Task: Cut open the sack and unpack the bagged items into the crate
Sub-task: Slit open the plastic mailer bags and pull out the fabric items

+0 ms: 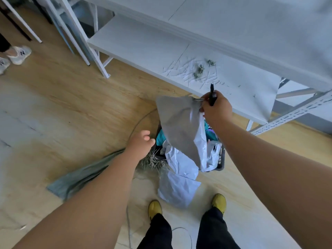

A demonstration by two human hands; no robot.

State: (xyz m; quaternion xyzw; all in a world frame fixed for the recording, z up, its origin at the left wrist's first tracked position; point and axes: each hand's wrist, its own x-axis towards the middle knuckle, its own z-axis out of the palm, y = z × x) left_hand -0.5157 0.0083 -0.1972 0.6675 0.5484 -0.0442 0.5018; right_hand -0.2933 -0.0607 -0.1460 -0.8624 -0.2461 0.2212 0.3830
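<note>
Right hand (216, 109): raised over the crate, fingers clamped on the top edge of a grey bag (181, 126); the same hand also grips a black cutter (212, 95), which points up and away from the person.
Left hand (142, 142): fingers apart and relaxed, holding nothing, reaching toward the left side of the crate; whether it touches the crate cannot be told.
Grey bag: hangs from the right hand, grey outside, white inside, its lower end down among the bags in the crate.
Crate (221, 164): dark, on the floor in front of the person's feet, just beside the lower shelf; mostly hidden by its contents.
Crate contents: crumpled white bags (212, 153) and something teal (160, 138) at the far side.
White bag on floor (177, 189): lies against the near side of the crate, between the crate and the yellow shoes (155, 208).
Sack (79, 177): grey-green, slack and flat on the floor to the left of the crate, under the left forearm; frayed fibres (152, 163) at its end next to the crate.
Shelf (143, 45): white, low board strewn with white slivers and green scraps (198, 71).
Floor (62, 97): wood pattern.
Far left: another person's white sneakers (19, 54).
</note>
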